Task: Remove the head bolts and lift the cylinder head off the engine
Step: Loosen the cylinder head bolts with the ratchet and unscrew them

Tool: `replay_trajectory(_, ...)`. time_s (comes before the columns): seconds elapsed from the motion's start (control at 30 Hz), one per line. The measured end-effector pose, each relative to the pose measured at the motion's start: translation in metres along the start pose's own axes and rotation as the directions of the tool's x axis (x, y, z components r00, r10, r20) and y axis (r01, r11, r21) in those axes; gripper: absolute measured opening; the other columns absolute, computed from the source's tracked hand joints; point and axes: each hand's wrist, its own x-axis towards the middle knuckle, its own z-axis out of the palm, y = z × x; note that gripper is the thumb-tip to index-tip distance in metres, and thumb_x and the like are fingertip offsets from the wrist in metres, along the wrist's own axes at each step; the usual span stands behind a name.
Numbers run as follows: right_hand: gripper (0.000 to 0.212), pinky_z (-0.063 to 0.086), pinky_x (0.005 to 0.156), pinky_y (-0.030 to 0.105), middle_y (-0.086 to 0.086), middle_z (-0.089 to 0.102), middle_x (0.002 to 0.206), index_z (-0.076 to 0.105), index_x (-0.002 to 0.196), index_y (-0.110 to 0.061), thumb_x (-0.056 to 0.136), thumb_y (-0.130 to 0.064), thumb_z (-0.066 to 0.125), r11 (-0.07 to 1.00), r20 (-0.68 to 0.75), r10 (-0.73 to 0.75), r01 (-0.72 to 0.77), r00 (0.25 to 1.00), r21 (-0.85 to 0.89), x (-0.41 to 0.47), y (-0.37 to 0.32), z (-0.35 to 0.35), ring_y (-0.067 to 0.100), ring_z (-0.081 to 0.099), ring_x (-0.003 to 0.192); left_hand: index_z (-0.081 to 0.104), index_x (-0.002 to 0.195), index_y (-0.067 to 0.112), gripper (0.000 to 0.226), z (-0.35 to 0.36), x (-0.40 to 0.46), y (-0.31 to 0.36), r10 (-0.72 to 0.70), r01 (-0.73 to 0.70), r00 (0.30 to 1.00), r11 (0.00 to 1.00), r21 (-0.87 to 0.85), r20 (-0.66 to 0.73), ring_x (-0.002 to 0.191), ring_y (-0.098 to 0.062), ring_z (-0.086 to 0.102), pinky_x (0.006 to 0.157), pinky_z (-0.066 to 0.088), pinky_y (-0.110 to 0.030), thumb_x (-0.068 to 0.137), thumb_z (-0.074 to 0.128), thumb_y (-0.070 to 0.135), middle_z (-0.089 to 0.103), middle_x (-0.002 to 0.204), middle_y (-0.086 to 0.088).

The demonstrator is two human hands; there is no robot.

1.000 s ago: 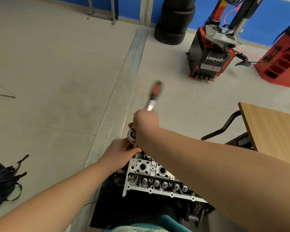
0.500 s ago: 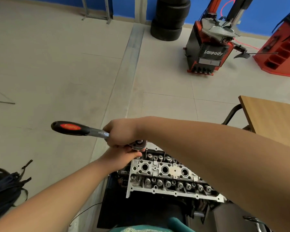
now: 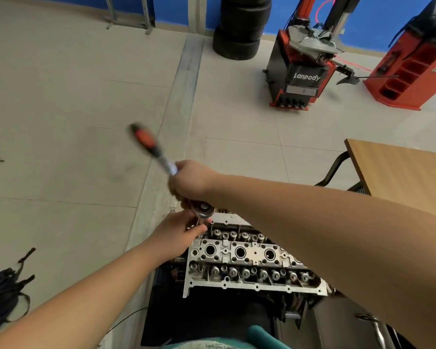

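Note:
The silver cylinder head [image 3: 247, 268] sits on the dark engine block at lower centre, its valve springs and round bores exposed. A ratchet wrench [image 3: 159, 154] with a black and orange handle stands over the head's far left corner, the handle pointing up and to the left, blurred. My right hand [image 3: 190, 181] grips the wrench's metal shaft close to the ratchet head [image 3: 203, 209]. My left hand [image 3: 180, 231] lies under the ratchet head, its fingers pinching the extension bar that drops to the cylinder head. The bolt itself is hidden.
A wooden table [image 3: 403, 172] stands at right with a black chair frame beside it. A dark bag [image 3: 3, 293] lies on the floor at left. Farther off stand a stack of tyres [image 3: 241, 28], a tyre changer [image 3: 302, 69] and a red machine [image 3: 413, 64].
The wrench handle swung from pointing away to pointing left, and now has come back up to the upper left. My left hand has stayed under the ratchet head.

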Motion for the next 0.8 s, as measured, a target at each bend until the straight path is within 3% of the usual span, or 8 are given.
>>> replay_trajectory(0.1,0.018,0.040,0.044,0.023,0.006,0.058,0.058,0.059,0.083,-0.013,0.087,0.002,0.051,0.818,0.515,-0.023,0.312,0.857,-0.484,-0.010,-0.023,0.026,0.018,0.052,0.044,0.062,0.094,-0.030,0.010,0.001,0.001,-0.004,0.015,0.011,0.957,0.996,0.089,-0.290,0.070,-0.046,0.065,0.055,0.043,0.001,0.085,0.059,-0.031,0.069,0.080,-0.027)
replay_trajectory(0.17,0.015,0.038,0.043,0.025,0.011,0.054,0.059,0.060,0.080,-0.008,0.083,0.003,0.050,0.797,0.593,0.029,0.339,0.805,-0.500,-0.011,-0.023,0.033,0.022,0.048,0.042,0.059,0.095,-0.028,0.019,0.003,0.002,-0.005,-0.059,0.076,0.914,0.997,0.026,-0.401,0.082,-0.075,0.048,0.044,0.033,0.004,0.083,0.048,-0.039,0.067,0.069,-0.027)
replay_trajectory(0.2,0.013,0.040,0.044,0.025,0.012,0.055,0.062,0.061,0.081,-0.006,0.084,0.003,0.052,0.831,0.551,-0.007,0.311,0.835,-0.461,-0.008,-0.019,0.032,0.022,0.049,0.044,0.073,0.096,0.006,0.022,0.003,-0.003,-0.002,-0.074,0.096,0.959,0.993,0.070,-0.272,0.088,-0.027,0.071,0.064,0.034,0.008,0.094,0.064,-0.014,0.075,0.077,-0.001)
replay_trajectory(0.23,0.012,0.043,0.047,0.026,0.011,0.058,0.065,0.063,0.082,-0.007,0.086,0.002,0.056,0.885,0.443,-0.057,0.250,0.895,-0.392,-0.005,-0.015,0.029,0.022,0.053,0.047,0.072,0.087,0.030,0.021,0.005,-0.007,0.006,-0.089,0.086,0.990,0.996,-0.032,-0.109,0.097,0.038,0.037,0.084,0.035,0.006,0.097,0.073,0.011,0.068,0.074,0.029)
replay_trajectory(0.37,0.007,0.048,0.054,0.027,0.008,0.060,0.079,0.057,0.095,-0.013,0.096,-0.006,0.055,0.988,-0.213,-0.063,0.031,0.975,-0.150,0.009,0.015,0.014,0.022,0.061,0.061,0.060,0.065,0.058,0.038,0.006,-0.005,0.007,-0.069,0.052,0.991,0.989,-0.139,-0.117,0.062,0.013,0.057,0.058,0.038,-0.023,0.095,0.071,0.037,0.059,0.058,0.029)
replay_trajectory(0.47,0.010,0.039,0.063,0.026,0.007,0.052,0.076,0.052,0.084,-0.008,0.089,-0.012,0.045,0.962,-0.341,0.184,-0.240,0.922,-0.128,0.011,0.032,0.019,0.023,0.052,0.073,0.057,0.071,0.063,0.013,0.003,-0.004,0.021,-0.090,0.051,0.986,0.965,-0.258,-0.140,0.055,0.013,0.051,0.056,0.032,-0.025,0.084,0.053,0.061,0.058,0.059,0.031)
replay_trajectory(0.6,0.008,0.048,0.050,0.027,0.011,0.056,0.074,0.051,0.095,-0.008,0.099,-0.002,0.047,0.966,-0.143,0.089,-0.051,0.986,0.252,0.006,0.021,-0.002,0.018,0.057,0.049,0.063,0.108,0.061,0.018,-0.001,-0.004,0.012,-0.084,0.088,0.996,0.985,-0.151,0.035,0.096,0.010,0.065,0.084,0.050,-0.025,0.095,0.060,0.048,0.070,0.099,0.037)
replay_trajectory(0.8,0.011,0.045,0.046,0.020,0.002,0.059,0.063,0.065,0.090,-0.008,0.088,0.002,0.060,0.927,0.495,-0.090,0.255,0.864,-0.276,-0.004,-0.018,0.011,0.011,0.053,0.048,0.065,0.131,0.046,0.028,-0.005,-0.008,-0.005,-0.071,0.077,0.993,0.995,-0.059,0.097,0.141,-0.002,0.046,0.125,0.030,-0.035,0.104,0.060,0.040,0.058,0.145,0.021)
